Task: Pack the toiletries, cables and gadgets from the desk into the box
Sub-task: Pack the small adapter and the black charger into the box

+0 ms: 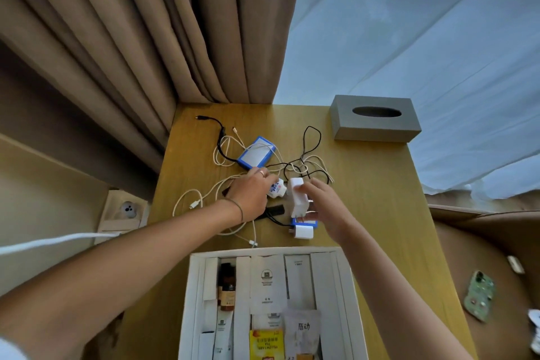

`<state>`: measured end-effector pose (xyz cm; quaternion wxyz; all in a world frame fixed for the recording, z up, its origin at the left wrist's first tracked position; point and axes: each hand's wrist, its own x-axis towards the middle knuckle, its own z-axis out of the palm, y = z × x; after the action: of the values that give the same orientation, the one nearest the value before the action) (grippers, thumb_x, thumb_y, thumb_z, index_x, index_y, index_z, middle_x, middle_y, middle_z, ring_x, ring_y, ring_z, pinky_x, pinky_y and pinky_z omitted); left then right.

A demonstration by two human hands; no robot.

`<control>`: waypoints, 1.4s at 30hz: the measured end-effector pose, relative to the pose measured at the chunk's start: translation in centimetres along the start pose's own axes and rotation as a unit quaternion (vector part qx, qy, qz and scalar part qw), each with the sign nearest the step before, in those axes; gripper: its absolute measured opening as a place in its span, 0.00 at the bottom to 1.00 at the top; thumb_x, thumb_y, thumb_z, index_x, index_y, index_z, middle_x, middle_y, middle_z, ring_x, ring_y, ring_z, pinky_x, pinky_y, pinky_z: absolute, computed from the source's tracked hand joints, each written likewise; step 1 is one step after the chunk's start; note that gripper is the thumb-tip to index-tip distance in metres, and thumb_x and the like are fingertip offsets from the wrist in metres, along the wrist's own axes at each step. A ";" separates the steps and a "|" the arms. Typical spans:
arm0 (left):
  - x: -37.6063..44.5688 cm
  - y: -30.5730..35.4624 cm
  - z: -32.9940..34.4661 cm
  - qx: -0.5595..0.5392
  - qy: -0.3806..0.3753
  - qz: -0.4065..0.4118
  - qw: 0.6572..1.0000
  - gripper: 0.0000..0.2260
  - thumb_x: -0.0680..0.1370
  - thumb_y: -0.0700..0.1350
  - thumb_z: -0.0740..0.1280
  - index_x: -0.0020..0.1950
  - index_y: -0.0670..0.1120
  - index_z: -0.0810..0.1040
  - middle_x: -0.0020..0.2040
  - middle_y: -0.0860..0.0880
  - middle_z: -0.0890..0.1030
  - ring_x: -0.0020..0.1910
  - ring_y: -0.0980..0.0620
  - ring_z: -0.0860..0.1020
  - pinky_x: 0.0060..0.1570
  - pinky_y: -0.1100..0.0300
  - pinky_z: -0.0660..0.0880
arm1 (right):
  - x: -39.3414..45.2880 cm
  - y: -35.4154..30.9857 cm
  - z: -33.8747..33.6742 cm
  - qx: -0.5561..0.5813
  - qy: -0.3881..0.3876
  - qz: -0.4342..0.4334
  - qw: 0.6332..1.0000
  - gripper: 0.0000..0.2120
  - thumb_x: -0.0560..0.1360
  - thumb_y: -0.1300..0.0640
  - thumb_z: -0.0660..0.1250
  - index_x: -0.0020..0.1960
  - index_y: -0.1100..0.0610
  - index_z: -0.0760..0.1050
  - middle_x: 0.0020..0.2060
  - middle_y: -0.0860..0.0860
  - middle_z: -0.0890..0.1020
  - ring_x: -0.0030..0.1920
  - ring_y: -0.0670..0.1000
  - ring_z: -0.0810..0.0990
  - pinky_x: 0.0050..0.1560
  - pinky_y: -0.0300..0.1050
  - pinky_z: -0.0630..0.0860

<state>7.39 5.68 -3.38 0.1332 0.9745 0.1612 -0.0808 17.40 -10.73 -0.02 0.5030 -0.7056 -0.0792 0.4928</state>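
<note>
On the wooden desk (380, 184) lies a tangle of white and black cables (306, 162) around a blue-edged power bank (257, 152). My left hand (252, 194) grips a small white tube with blue print (277, 188). My right hand (320, 207) holds a white charger block (298, 199) upright above the desk. A smaller white plug adapter (304, 232) sits just below it, with a blue item partly hidden behind. The open white box (195, 301) stands at the desk's near edge, holding a brown bottle (227, 286), white packets and a yellow tea sachet (266, 343).
A grey tissue box (377, 118) stands at the desk's far right corner. Beige curtains (146, 38) hang behind the desk. A wall socket (127, 209) is on the left. To the right, a cardboard box holds a green phone (479, 295).
</note>
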 end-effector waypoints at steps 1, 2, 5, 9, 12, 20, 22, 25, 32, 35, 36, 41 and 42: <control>0.6 0.2 0.4 0.019 -0.009 0.014 1.000 0.23 0.75 0.37 0.65 0.70 0.49 0.71 0.69 0.46 0.72 0.69 0.46 0.69 0.53 0.51 0.78 | -0.8 0.0 -0.1 0.035 -0.003 0.002 0.999 0.11 0.78 0.56 0.66 0.55 0.63 0.74 0.51 0.60 0.81 0.45 0.59 0.82 0.40 0.49 0.83; 1.1 0.4 0.9 0.040 -0.018 0.028 0.999 0.24 0.75 0.37 0.66 0.71 0.49 0.70 0.70 0.45 0.72 0.70 0.46 0.68 0.54 0.52 0.76 | -1.5 0.0 -0.1 0.065 -0.004 0.005 0.998 0.10 0.78 0.56 0.66 0.55 0.62 0.75 0.50 0.61 0.81 0.45 0.59 0.82 0.40 0.49 0.82; 2.6 0.7 1.8 0.125 -0.056 0.068 0.988 0.28 0.73 0.37 0.68 0.72 0.47 0.67 0.72 0.42 0.70 0.71 0.43 0.67 0.60 0.50 0.75 | -3.3 0.1 0.1 0.134 -0.013 0.012 0.991 0.10 0.79 0.57 0.65 0.56 0.61 0.78 0.48 0.62 0.82 0.43 0.58 0.83 0.44 0.51 0.81; 3.6 0.6 2.2 0.182 -0.074 0.084 0.977 0.27 0.73 0.40 0.70 0.70 0.48 0.67 0.66 0.43 0.74 0.64 0.43 0.72 0.55 0.51 0.75 | -5.7 0.1 0.8 0.203 -0.045 0.023 0.978 0.18 0.73 0.51 0.70 0.57 0.64 0.79 0.45 0.60 0.85 0.43 0.55 0.84 0.44 0.48 0.81; 4.1 0.3 2.2 0.184 -0.064 0.097 0.976 0.25 0.74 0.42 0.71 0.69 0.48 0.68 0.63 0.44 0.76 0.60 0.45 0.75 0.51 0.52 0.77 | -7.2 0.5 1.2 0.205 -0.060 0.023 0.977 0.22 0.70 0.51 0.70 0.56 0.66 0.78 0.48 0.64 0.85 0.47 0.56 0.84 0.45 0.45 0.82; 4.0 -0.4 1.4 0.031 0.025 0.044 0.998 0.20 0.74 0.55 0.70 0.61 0.46 0.75 0.55 0.44 0.79 0.53 0.44 0.78 0.43 0.54 0.73 | -10.0 2.4 1.5 0.009 -0.104 0.005 0.995 0.15 0.70 0.52 0.72 0.39 0.66 0.78 0.46 0.62 0.84 0.51 0.61 0.84 0.61 0.55 0.80; 3.0 -0.4 0.5 -0.049 0.060 0.011 0.997 0.20 0.73 0.55 0.70 0.61 0.46 0.76 0.54 0.43 0.80 0.53 0.43 0.78 0.46 0.52 0.77 | -10.3 3.5 2.1 -0.062 -0.073 0.028 0.995 0.25 0.68 0.48 0.72 0.48 0.71 0.78 0.47 0.59 0.87 0.50 0.57 0.86 0.58 0.55 0.81; 1.1 -0.5 -0.9 -0.132 0.099 -0.002 0.986 0.20 0.73 0.55 0.71 0.61 0.47 0.77 0.55 0.44 0.80 0.52 0.44 0.79 0.48 0.50 0.78 | -10.7 5.7 3.4 -0.236 -0.001 0.023 0.971 0.18 0.65 0.43 0.73 0.36 0.59 0.76 0.31 0.48 0.82 0.31 0.43 0.79 0.37 0.42 0.79; -3.6 -0.7 -4.9 -0.218 0.180 -0.027 0.959 0.20 0.72 0.55 0.73 0.61 0.49 0.78 0.55 0.47 0.81 0.48 0.51 0.78 0.45 0.60 0.75 | -9.1 9.9 4.6 -0.431 0.147 -0.016 0.890 0.14 0.62 0.43 0.70 0.35 0.53 0.75 0.29 0.46 0.80 0.30 0.42 0.77 0.30 0.41 0.76; -6.2 -0.3 -6.0 -0.237 0.200 -0.038 0.950 0.20 0.72 0.56 0.73 0.60 0.49 0.78 0.53 0.48 0.82 0.46 0.52 0.78 0.44 0.60 0.75 | -8.7 10.6 4.8 -0.461 0.156 -0.019 0.873 0.12 0.64 0.45 0.69 0.34 0.53 0.75 0.29 0.46 0.79 0.32 0.46 0.79 0.33 0.46 0.80; -7.1 -0.1 -6.2 -0.249 0.208 -0.043 0.945 0.19 0.72 0.56 0.74 0.60 0.49 0.79 0.52 0.48 0.82 0.46 0.51 0.79 0.44 0.58 0.77 | -8.6 10.8 4.8 -0.475 0.156 -0.021 0.866 0.12 0.63 0.45 0.67 0.33 0.54 0.74 0.29 0.45 0.78 0.32 0.47 0.78 0.33 0.46 0.79; -12.1 1.1 -6.1 -0.280 0.214 -0.061 0.934 0.18 0.72 0.55 0.73 0.60 0.51 0.79 0.50 0.51 0.82 0.47 0.53 0.79 0.45 0.54 0.79 | -8.3 11.9 5.8 -0.509 0.164 -0.031 0.844 0.16 0.68 0.47 0.70 0.48 0.58 0.78 0.57 0.54 0.73 0.44 0.59 0.80 0.44 0.49 0.78; -13.1 1.4 -5.8 -0.279 0.208 -0.061 0.935 0.19 0.72 0.55 0.73 0.61 0.51 0.78 0.50 0.52 0.82 0.47 0.54 0.79 0.45 0.55 0.79 | -8.2 12.2 6.0 -0.516 0.164 -0.030 0.840 0.17 0.68 0.48 0.71 0.50 0.59 0.78 0.59 0.55 0.71 0.46 0.60 0.80 0.46 0.51 0.79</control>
<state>-3.72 2.22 5.14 0.3583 0.8813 0.2607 0.1641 3.97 -17.78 -4.61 0.0859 -0.9309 -0.2593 0.2426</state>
